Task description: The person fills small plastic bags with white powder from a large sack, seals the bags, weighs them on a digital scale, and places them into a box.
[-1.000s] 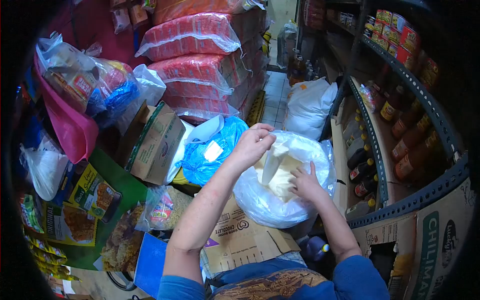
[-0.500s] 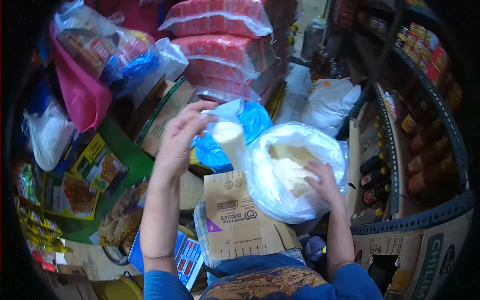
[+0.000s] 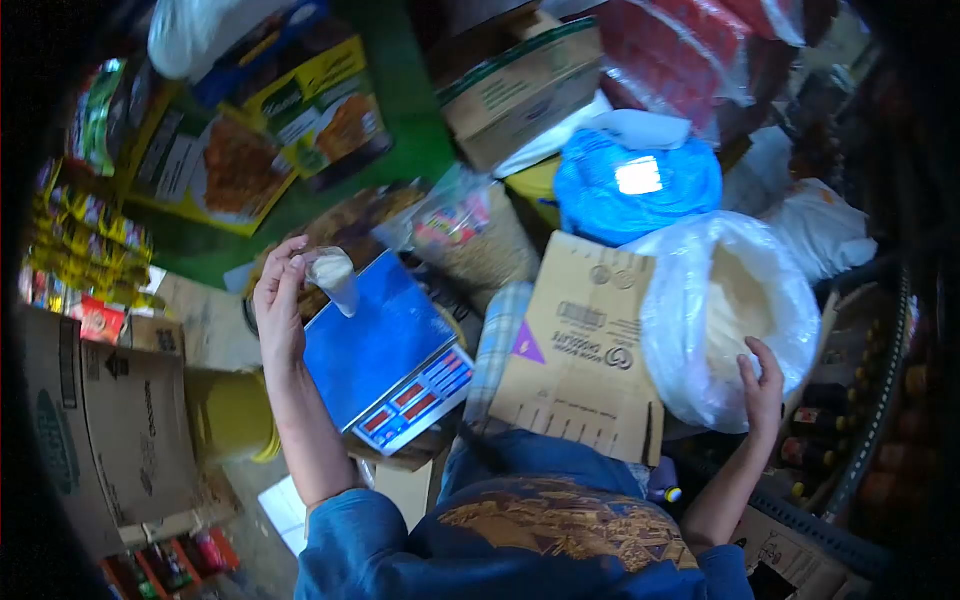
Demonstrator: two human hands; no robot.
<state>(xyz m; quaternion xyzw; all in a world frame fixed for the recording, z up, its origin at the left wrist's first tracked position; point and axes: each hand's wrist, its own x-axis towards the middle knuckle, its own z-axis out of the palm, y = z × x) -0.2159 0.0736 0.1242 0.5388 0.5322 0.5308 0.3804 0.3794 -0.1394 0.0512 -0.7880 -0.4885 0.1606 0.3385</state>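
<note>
Over the upper left part of a blue weighing scale [image 3: 375, 335], my left hand [image 3: 283, 290] pinches the top of a small clear plastic bag [image 3: 335, 280] with white powder in it. The bag hangs tapered and looks upright. On the other side, my right hand [image 3: 762, 385] is at the near right rim of a large white plastic-lined sack [image 3: 675, 330]. Its fingers are apart and nothing shows in them. Pale powder [image 3: 735, 310] lies inside the sack. A flat cardboard piece [image 3: 570, 350] lies between the scale and the sack.
A blue plastic bag [image 3: 635, 200] sits behind the sack. Behind the scale lies a clear bag of grains [image 3: 485, 235]. An open carton [image 3: 520, 90] stands at the back. A yellow bucket [image 3: 225, 410] is at the left, and bottles [image 3: 820, 420] line a shelf at the right.
My left hand has carried the small bag from the sack leftward to the scale. My right hand has drawn back to the sack's rim. The view has turned left and down.
</note>
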